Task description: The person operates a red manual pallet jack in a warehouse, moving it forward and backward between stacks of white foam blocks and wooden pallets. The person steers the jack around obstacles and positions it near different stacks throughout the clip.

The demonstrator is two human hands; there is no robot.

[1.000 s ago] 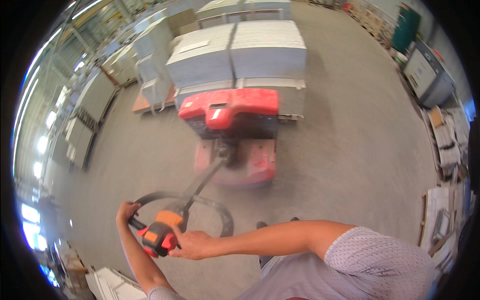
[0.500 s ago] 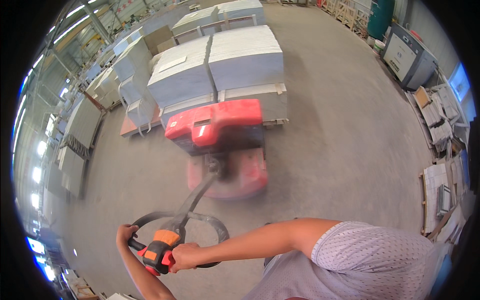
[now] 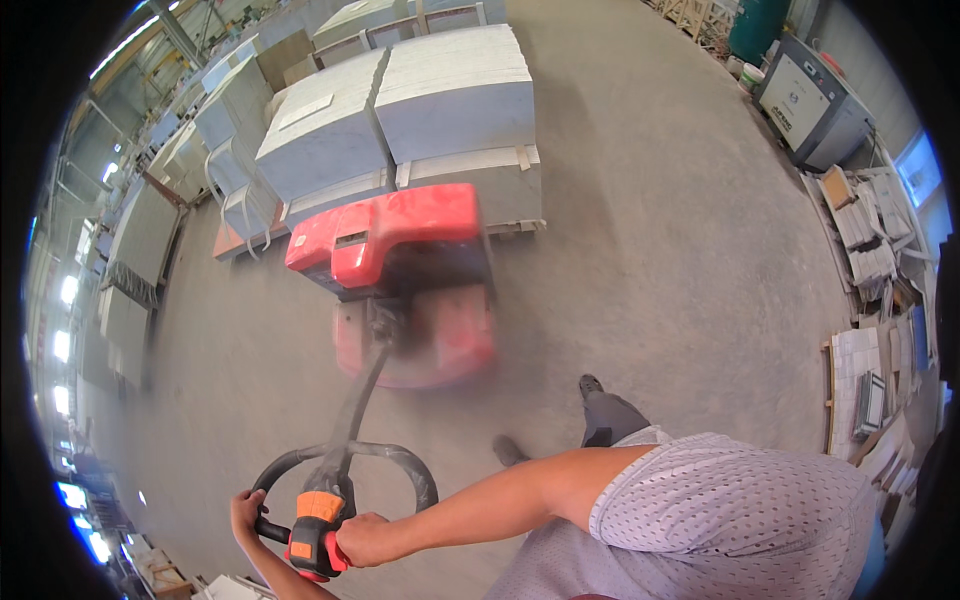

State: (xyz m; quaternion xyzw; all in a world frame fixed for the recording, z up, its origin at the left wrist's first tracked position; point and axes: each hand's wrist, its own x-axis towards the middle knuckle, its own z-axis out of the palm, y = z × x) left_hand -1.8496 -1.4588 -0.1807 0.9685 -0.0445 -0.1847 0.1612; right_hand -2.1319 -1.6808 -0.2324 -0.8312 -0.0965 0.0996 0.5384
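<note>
A red electric pallet truck (image 3: 410,225) stands in the middle, its long black tiller (image 3: 357,405) slanting down toward me. At the tiller's end is a control head (image 3: 318,520) in black, orange and red, with a black loop handle (image 3: 408,462) around it. My left hand (image 3: 247,512) is closed around the left side of the handle. My right hand (image 3: 366,540) grips the right side, next to the red control; its fingertips are partly hidden. Big stacks of pale slabs (image 3: 455,95) stand just beyond the truck, and its forks cannot be seen.
More slabs on an orange-red pallet (image 3: 250,243) stand at the left. Along the right wall are a grey-and-white machine cabinet (image 3: 800,100), a green tank (image 3: 755,30) and piles of offcut slabs (image 3: 860,225). My shoe (image 3: 590,384) rests on the concrete floor (image 3: 680,290).
The truck, tiller and slab stacks have shifted left in the view, the stacks also slightly upward. My legs and shoes have come into sight. Both hands keep their hold on the handle.
</note>
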